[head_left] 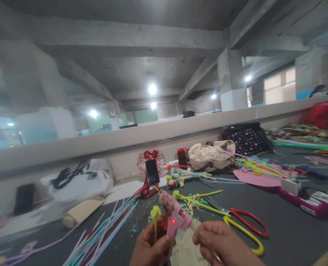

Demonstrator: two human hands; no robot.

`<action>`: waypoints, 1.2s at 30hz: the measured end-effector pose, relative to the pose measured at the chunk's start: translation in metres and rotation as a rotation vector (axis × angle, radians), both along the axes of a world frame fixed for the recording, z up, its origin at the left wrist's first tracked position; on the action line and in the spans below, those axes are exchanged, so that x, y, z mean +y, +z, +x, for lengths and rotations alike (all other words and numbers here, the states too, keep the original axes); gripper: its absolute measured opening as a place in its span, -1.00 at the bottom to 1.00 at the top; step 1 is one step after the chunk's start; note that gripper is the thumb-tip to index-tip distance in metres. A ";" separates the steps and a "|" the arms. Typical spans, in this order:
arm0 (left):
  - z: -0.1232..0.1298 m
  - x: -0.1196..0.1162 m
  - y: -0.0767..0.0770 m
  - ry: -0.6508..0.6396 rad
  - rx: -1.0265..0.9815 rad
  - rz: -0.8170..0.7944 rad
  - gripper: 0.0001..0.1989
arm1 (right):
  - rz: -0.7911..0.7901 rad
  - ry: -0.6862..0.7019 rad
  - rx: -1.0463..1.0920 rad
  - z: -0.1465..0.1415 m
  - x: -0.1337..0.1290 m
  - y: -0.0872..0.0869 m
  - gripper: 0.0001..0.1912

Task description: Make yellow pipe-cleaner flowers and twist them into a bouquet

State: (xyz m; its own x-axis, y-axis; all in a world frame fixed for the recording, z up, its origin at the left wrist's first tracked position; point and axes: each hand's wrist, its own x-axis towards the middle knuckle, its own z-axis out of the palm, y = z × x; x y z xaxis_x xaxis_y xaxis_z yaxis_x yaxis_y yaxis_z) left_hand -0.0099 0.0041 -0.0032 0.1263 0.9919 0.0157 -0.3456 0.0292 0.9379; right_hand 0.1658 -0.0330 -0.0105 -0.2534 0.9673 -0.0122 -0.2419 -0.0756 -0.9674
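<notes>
Fingers of the left hand (151, 245) are curled closed around the handle of the pink glue gun (177, 218); a yellow fuzzy flower (155, 213) is held upright by its stem in the same grip. Thumb and fingertips of the right hand (222, 240) are pinched together on a slim rod (216, 257), just beside the gun's rear end.

Handle mostly covered by left palm; rod partly covered by right fingers, so its full length cannot be told. Both wrists cut off by lower edge. Far left blurred.

Dark tabletop, left to right: white plastic bag (97, 184), beige roll (83, 210), pastel stems (105, 232) laid in a loose bundle, phone (152, 171) propped upright, yellow stems and coloured scraps scattered beyond the gun. Scissors (249, 221) with red and yellow handles are set right of these; pink sheet (258, 177) and purple power strip (305, 201) farther right. Table is backed by a pale partition (180, 129). Room beyond: concrete beams, pillars, lit lamps, bright window at right.
</notes>
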 end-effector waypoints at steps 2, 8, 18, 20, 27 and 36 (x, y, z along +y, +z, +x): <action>0.000 0.000 -0.001 -0.007 -0.015 -0.022 -0.57 | -0.029 0.042 0.104 0.001 0.002 -0.002 -0.66; 0.003 0.000 -0.003 0.065 -0.019 -0.036 -0.51 | 0.042 -0.112 -0.144 -0.004 -0.004 0.008 -0.60; 0.011 0.002 -0.009 0.123 -0.148 0.007 -0.47 | 0.702 -0.558 -0.858 0.005 -0.005 0.001 -0.89; 0.013 0.001 -0.009 0.110 -0.161 0.017 -0.47 | 0.792 -0.544 -0.952 0.007 -0.004 0.001 -0.86; 0.015 -0.003 -0.008 0.084 -0.134 0.004 -0.46 | 0.629 -0.438 -0.831 0.004 -0.003 0.011 -0.71; 0.010 -0.001 -0.010 0.049 -0.061 0.036 -0.50 | -0.038 -0.016 0.045 0.004 0.007 0.004 -0.66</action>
State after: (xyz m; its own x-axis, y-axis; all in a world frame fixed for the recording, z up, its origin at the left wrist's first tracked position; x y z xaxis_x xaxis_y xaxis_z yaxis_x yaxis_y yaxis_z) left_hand -0.0002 0.0026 -0.0132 0.0756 0.9955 0.0580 -0.4025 -0.0227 0.9151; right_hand 0.1694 -0.0263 -0.0066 -0.2395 0.9701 -0.0383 -0.2864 -0.1083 -0.9520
